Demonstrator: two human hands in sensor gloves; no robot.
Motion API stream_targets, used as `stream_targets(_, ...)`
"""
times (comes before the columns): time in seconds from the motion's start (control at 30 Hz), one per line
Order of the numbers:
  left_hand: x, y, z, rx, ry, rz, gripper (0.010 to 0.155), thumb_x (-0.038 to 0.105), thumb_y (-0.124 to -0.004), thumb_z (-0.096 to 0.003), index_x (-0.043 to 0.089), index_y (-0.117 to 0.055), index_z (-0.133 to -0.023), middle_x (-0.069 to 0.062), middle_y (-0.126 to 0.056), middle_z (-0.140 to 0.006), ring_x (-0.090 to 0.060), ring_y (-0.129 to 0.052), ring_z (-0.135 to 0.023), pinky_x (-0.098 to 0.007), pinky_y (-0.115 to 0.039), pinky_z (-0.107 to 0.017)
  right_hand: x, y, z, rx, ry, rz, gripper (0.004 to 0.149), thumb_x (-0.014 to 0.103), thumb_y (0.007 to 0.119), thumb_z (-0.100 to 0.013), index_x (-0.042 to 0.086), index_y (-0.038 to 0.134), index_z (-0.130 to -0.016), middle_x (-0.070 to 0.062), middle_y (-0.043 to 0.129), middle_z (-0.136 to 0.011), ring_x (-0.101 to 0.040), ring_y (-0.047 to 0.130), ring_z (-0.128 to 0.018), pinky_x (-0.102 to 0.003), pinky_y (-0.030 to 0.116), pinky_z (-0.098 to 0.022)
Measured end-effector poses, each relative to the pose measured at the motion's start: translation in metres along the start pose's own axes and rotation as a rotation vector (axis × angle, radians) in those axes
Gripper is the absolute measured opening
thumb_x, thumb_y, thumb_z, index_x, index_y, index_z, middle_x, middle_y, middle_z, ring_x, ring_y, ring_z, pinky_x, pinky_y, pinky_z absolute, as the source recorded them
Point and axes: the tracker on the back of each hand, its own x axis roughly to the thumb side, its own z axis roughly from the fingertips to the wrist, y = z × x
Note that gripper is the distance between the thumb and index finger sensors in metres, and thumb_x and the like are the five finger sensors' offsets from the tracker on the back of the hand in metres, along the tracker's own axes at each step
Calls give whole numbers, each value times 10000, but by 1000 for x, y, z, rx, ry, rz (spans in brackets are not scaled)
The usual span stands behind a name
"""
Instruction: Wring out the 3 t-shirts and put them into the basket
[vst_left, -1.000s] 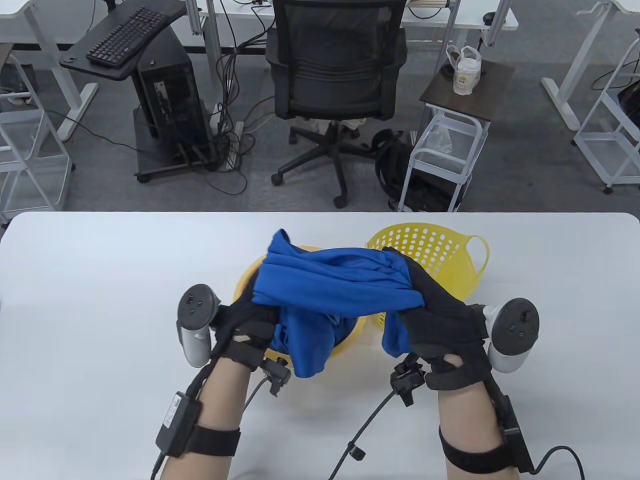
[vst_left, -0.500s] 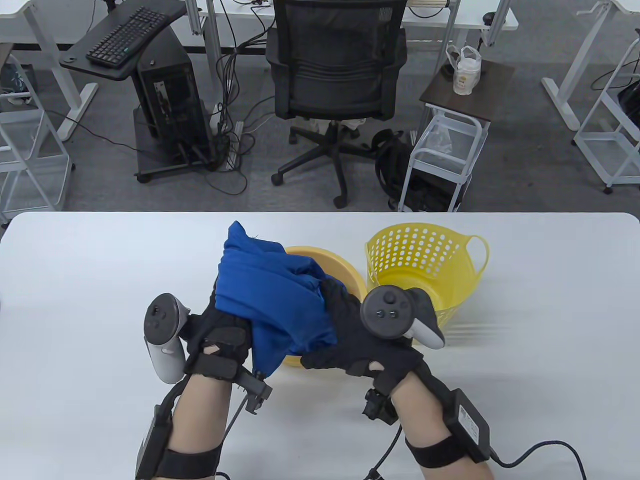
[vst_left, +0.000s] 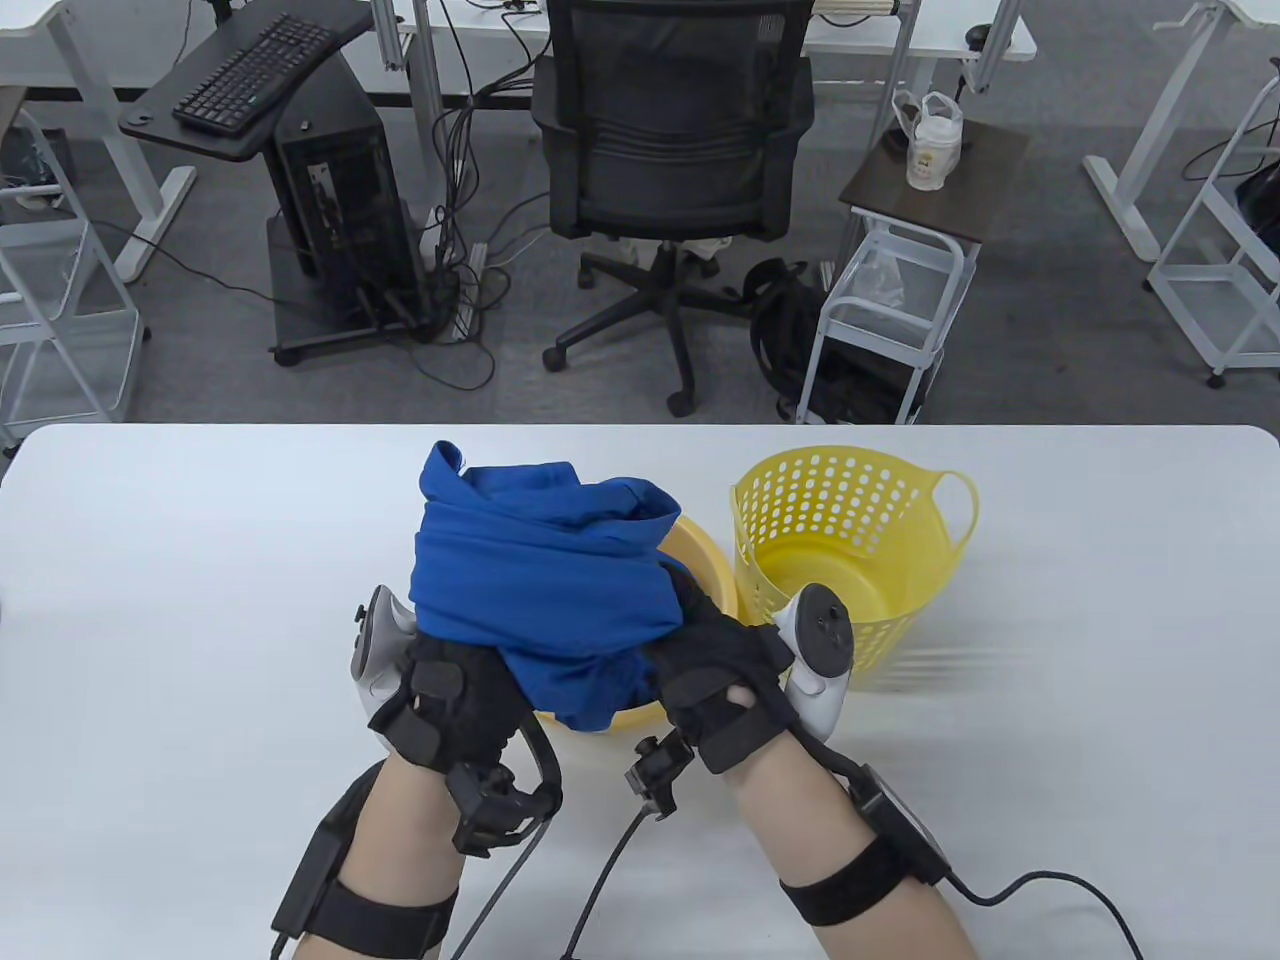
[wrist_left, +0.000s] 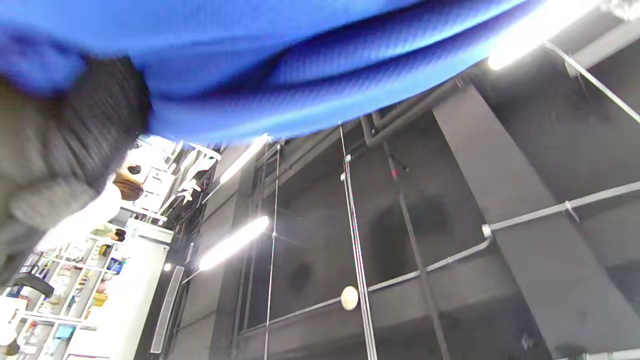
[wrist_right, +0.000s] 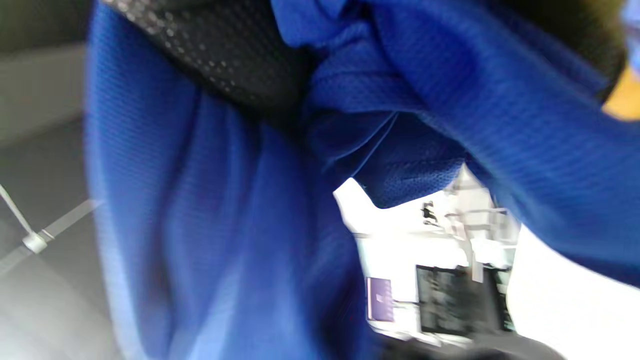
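One blue t-shirt (vst_left: 545, 580) is in view, bunched into a thick wad and held just above a yellow basin (vst_left: 700, 560) on the white bench (vst_left: 180, 600). No other t-shirts can be seen; whether any lie in the basin under the cloth cannot be told. The left hand (vst_left: 450, 690) grips the near-left end of the wad, fingers curled under the cloth. The right hand (vst_left: 715, 655) grips the right end, fingers curled into the fabric; the right wrist view shows gloved fingers (wrist_right: 225, 55) buried in blue folds. The two hands sit close together with the cloth compressed between them, which reads as a wringing grip: opposed holds on either end allow a twist. Holding the shirt over the basin would, in my judgement, let any squeezed water fall there rather than onto the bench.

One yellow perforated basket (vst_left: 850, 540) stands just right of the basin, upright, with nothing visible inside. Judged from this, the step in hand is wringing; transfer to the basket is not yet done.
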Motion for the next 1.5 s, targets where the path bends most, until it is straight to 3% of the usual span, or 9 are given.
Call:
stream_targets(0.27, -38, 14, -8, 160, 316, -660, 637, 633, -591, -652, 238, -494, -1142, -276, -326, -1209, -531, -422, -1041, -617, -569, -724, 38, -45, 4, -124, -156, -162, 521, 134, 843, -560, -25, 582, -982, -322, 646, -1017, -593, 800, -825, -628, 793, -560)
stream_targets(0.47, -59, 19, -14, -219, 526, -267, 911, 613, -699, -657, 130, -120, -1169, -285, -304, -1232, -532, -485, -1060, -657, -562, -727, 52, -72, 6, -239, -176, -91, 508, 140, 820, -582, -3, 578, -1005, -318, 640, -1027, -592, 795, -824, -630, 781, -555)
stream_targets(0.53, -46, 18, -14, -307, 521, -384, 966, 608, -736, -649, 122, -74, -1158, -294, -297, -1235, -509, -577, -1047, -616, -658, -709, 56, -81, 7, -257, -197, -73, 498, 145, 819, -588, 21, 585, -1010, -298, 637, -1040, -586, 779, -842, -631, 761, -570)
stream_targets(0.67, -23, 9, -9, -242, 402, -382, 1027, 687, -738, -623, 176, -24, -1155, -283, -394, -1227, -446, -731, -982, -486, -792, -667, 68, -78, 9, -242, -322, 108, 482, 140, 835, -582, 52, 620, -1004, -262, 655, -1056, -574, 774, -863, -636, 739, -586)
stream_targets(0.83, -39, 10, -6, -257, 393, -124, 1099, 859, -591, -582, 160, 58, -1127, -325, -407, -1201, -455, -794, -921, -403, -857, -623, 71, -32, 6, 168, -532, 210, 470, 139, 881, -544, 73, 712, -978, -234, 746, -1044, -567, 827, -851, -651, 752, -568)
stream_targets(1.0, -55, 6, -8, -345, 390, 107, 1200, 907, -620, -550, 134, 115, -1099, -372, -339, -1197, -557, -719, -935, -487, -821, -651, 53, 18, 11, 581, -493, 241, 455, 153, 907, -517, 95, 776, -948, -197, 826, -1008, -504, 832, -874, -610, 676, -630)
stream_targets(1.17, -48, 11, -10, -268, 362, -39, 977, 608, -834, -639, 211, -121, -1175, -206, -592, -1181, -507, -804, -930, -516, -860, -632, 48, 33, 15, 728, -521, 331, 448, 162, 910, -497, 105, 794, -926, -162, 857, -979, -444, 824, -895, -566, 629, -678)
stream_targets(1.4, -29, 8, -8, -61, 131, -92, 646, 429, -826, -643, 374, -404, -1129, -45, -689, -1141, -402, -872, -920, -459, -892, -635, 54, 4, 11, 325, -545, 148, 456, 172, 906, -490, 39, 796, -913, -217, 811, -1000, -544, 698, -951, -704, 529, -675)
stream_targets(1.5, -12, 1, -8, -138, 13, -213, 611, 422, -832, -641, 442, -443, -1112, 1, -681, -1160, -384, -822, -978, -471, -847, -688, 36, -16, 0, 204, -324, 141, 472, 271, 887, -521, -2, 797, -894, -296, 629, -1119, -662, 473, -996, -861, 415, -565)
